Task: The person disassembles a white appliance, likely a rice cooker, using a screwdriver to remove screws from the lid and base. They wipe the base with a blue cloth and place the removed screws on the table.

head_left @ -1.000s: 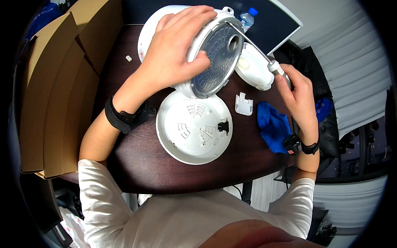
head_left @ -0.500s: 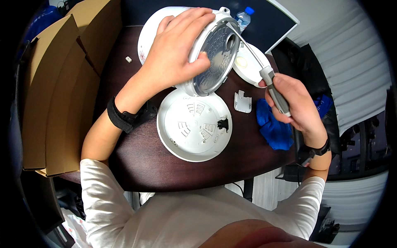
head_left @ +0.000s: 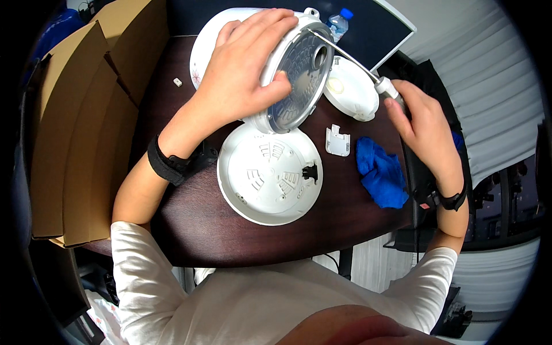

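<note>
My left hand grips a white rice-cooker body lying on its side, its grey metal underside facing right. My right hand holds a long screwdriver by its handle; the thin shaft reaches up-left to the rim of the cooker's underside. A round white plastic base cover lies flat on the dark wooden table just in front of the cooker.
A white lid part lies behind the screwdriver. A small white plastic piece and a blue cloth lie at the right. Cardboard boxes stand along the left edge. A water bottle stands at the back.
My right hand has swung the screwdriver from near the lid part up to the cooker's rim, the shaft now pointing up-left. My left hand keeps its hold on the cooker.
</note>
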The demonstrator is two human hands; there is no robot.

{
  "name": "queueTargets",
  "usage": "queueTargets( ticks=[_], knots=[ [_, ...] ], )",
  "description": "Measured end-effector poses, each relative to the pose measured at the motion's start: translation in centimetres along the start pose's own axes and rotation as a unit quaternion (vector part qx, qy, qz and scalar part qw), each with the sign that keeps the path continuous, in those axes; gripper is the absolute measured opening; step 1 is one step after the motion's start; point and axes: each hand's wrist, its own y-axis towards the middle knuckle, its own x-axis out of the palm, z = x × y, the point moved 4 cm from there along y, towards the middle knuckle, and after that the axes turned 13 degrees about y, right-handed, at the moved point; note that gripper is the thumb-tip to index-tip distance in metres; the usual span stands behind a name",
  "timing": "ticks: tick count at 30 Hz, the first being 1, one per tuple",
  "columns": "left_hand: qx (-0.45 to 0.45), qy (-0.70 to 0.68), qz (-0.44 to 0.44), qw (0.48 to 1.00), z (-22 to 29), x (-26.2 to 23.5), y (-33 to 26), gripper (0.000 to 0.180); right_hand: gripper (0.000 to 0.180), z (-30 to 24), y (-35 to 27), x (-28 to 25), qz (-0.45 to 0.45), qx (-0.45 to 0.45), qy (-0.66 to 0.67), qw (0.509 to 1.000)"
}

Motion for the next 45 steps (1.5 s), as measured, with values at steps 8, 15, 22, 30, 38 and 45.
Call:
queueTargets(
  ticks=[8,15,22,30,38,45],
  knots=[
    [-0.003,-0.002,-0.013,1.000,0.1,-0.1,0.1,0.069,0.025,0.5,0.2,0.0,-0.038,0.063,0.102,0.992],
    [-0.003,-0.004,-0.004,1.000,0.1,0.1,-0.1,0.069,0.026,0.5,0.7,-0.7,-0.039,0.062,0.074,0.995],
    [-0.003,-0.002,-0.018,1.000,0.4,-0.2,0.2,0.069,0.028,0.4,0.8,-0.8,-0.012,0.010,0.015,1.000],
    [-0.003,0.005,-0.018,1.000,0.3,-0.3,0.2,0.069,0.025,0.3,1.2,-0.9,0.008,-0.075,-0.080,0.994],
    [-0.006,0.014,-0.031,0.999,0.9,-0.3,0.2,0.070,0.036,1.0,-0.6,1.9,-0.153,0.278,0.535,0.783],
    [-0.005,0.008,-0.010,1.000,0.4,0.1,0.0,0.070,0.034,1.7,-1.4,2.5,-0.122,0.277,0.540,0.785]
  ],
)
